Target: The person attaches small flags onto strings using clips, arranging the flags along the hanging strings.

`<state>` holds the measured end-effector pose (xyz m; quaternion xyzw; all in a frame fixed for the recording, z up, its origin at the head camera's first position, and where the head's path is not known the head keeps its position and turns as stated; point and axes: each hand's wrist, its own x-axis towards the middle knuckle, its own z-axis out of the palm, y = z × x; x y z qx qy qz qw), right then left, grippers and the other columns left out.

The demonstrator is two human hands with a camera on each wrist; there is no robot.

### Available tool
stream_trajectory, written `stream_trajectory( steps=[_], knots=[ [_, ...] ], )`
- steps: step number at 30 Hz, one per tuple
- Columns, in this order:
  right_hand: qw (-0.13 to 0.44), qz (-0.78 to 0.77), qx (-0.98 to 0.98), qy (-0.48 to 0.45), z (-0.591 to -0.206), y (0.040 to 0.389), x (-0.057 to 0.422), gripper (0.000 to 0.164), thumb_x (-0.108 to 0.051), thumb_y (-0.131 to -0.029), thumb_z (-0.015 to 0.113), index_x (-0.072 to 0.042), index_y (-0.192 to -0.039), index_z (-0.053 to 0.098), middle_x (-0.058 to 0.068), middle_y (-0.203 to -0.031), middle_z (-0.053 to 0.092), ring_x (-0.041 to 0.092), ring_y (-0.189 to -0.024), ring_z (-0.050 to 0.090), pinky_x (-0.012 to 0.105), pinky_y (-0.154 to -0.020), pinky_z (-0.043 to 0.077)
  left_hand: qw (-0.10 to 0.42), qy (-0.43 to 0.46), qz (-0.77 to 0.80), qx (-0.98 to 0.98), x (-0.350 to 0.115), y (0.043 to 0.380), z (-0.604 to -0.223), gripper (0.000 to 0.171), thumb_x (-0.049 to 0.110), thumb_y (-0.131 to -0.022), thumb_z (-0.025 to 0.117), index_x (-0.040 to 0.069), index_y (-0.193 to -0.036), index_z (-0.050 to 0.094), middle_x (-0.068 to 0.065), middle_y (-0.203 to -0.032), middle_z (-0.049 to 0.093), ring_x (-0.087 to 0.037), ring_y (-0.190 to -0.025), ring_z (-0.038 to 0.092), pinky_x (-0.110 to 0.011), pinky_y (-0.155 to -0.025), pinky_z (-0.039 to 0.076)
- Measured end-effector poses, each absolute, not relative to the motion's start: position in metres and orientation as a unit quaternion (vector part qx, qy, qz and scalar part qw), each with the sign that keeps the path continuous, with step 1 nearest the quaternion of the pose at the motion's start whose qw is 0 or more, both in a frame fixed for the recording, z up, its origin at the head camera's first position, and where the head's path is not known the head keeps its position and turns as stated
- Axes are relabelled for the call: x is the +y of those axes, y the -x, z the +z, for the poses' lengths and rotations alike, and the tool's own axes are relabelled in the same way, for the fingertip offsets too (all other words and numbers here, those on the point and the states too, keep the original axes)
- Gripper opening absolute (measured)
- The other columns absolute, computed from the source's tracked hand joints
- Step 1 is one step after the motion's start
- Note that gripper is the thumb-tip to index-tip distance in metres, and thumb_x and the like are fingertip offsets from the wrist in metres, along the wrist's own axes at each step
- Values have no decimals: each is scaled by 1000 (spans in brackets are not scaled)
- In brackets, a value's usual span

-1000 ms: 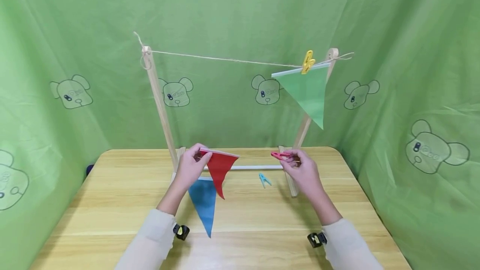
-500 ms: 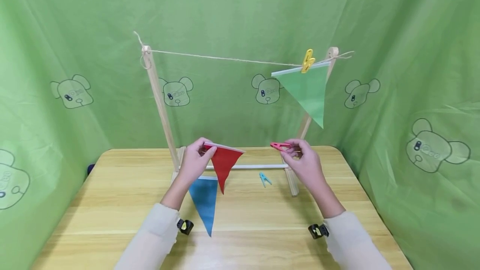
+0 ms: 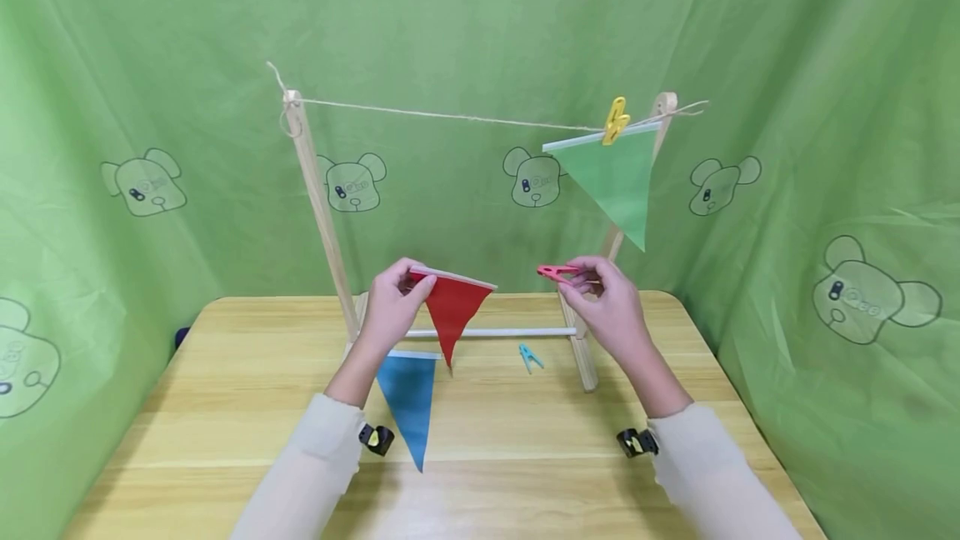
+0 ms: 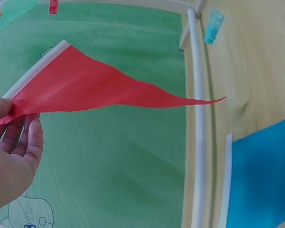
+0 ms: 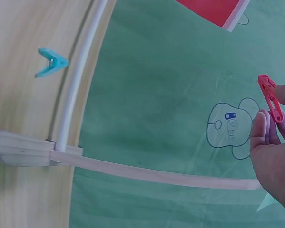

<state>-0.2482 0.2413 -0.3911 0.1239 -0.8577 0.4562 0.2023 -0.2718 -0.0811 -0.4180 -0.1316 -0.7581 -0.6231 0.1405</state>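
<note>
My left hand (image 3: 393,307) pinches the white-edged top left corner of a red pennant (image 3: 456,307), which hangs point down above the table. In the left wrist view thumb and fingers close on that corner of the red pennant (image 4: 94,85). To the right, my right hand (image 3: 611,302) pinches a red clothespin (image 3: 555,272) between thumb and fingers; the right wrist view shows the clothespin (image 5: 270,97) too. A green pennant (image 3: 618,173) hangs from the string (image 3: 450,116), held by a yellow clothespin (image 3: 615,121).
A blue pennant (image 3: 408,398) lies on the wooden table (image 3: 510,432), and a light blue clothespin (image 3: 529,357) lies near the white rod (image 3: 510,332). Wooden posts, left (image 3: 318,207) and right (image 3: 663,136), carry the string. A green curtain (image 3: 450,32) surrounds the table.
Both hands have risen, the left one also moving slightly right with the red pennant. The red clothespin has gone up with the right hand.
</note>
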Motion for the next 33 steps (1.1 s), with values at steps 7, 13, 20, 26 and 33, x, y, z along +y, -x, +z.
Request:
stream_trajectory(
  steps=[7,13,20,26,33],
  knots=[
    [213,458,-852,-136,-378,251,239,34,-8,-92,77,0,-123,64,15,-106,69,16,-91,64,11,-79,55,145,131,-637,-746,-78,276,-407,10,9,-96,73,3,-103,69,-13,-93,69,-19,-79,62,-20,-69,56],
    [213,461,-851,-136,-368,253,236,34,-8,-93,76,-1,-124,63,15,-108,69,15,-93,63,11,-83,54,150,138,-635,-745,-75,280,-397,10,10,-97,72,3,-102,68,-14,-94,69,-19,-79,62,-21,-68,55],
    [221,460,-847,-147,-354,255,232,35,-7,-92,77,-1,-124,64,13,-110,66,15,-94,62,10,-83,54,155,136,-647,-734,-71,282,-386,12,9,-97,71,-1,-103,68,-20,-96,69,-20,-81,61,-20,-69,53],
    [229,464,-840,-165,-340,256,228,35,-5,-91,78,1,-122,65,14,-111,65,17,-96,62,9,-84,53,159,135,-652,-729,-68,285,-377,12,10,-97,71,0,-104,68,-18,-96,70,-20,-81,62,-21,-70,53],
    [229,458,-841,-174,-326,259,227,37,-4,-91,77,1,-125,64,14,-115,65,16,-97,61,9,-85,53,159,137,-658,-723,-65,287,-370,13,10,-97,71,0,-105,68,-15,-96,70,-19,-81,62,-25,-72,57]
  ],
)
